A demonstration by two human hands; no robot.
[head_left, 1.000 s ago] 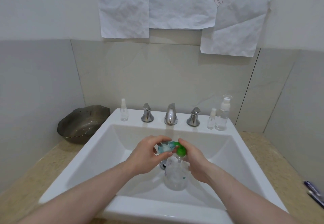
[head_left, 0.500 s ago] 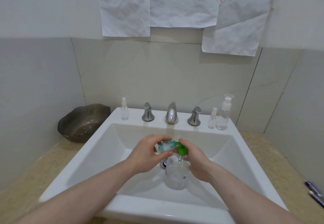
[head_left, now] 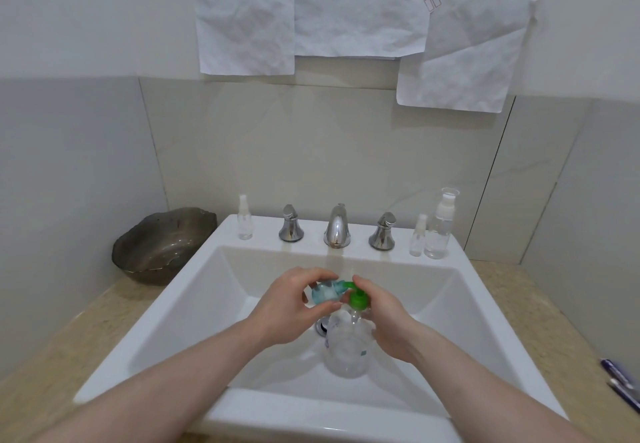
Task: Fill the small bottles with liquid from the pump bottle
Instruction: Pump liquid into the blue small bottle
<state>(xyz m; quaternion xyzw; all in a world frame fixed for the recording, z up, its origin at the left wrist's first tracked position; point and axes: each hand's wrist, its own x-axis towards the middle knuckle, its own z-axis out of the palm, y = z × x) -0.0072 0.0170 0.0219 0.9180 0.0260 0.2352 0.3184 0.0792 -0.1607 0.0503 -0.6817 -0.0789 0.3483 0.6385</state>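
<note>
Both hands and the pump bottle fill the basin's middle. Its sides are open. Faucet and bottles line the back ledge.

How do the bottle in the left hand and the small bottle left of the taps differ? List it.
The small bottle in the left hand is tinted blue; the small spray bottle left of the taps is clear. The held one lies tilted sideways at the pump bottle nozzle; the other stands upright on the sink rim, capped and untouched. Both are small and see-through.

1 head-worn wide-angle view, forward and down (close above) onto the sink and wall behind.
</note>
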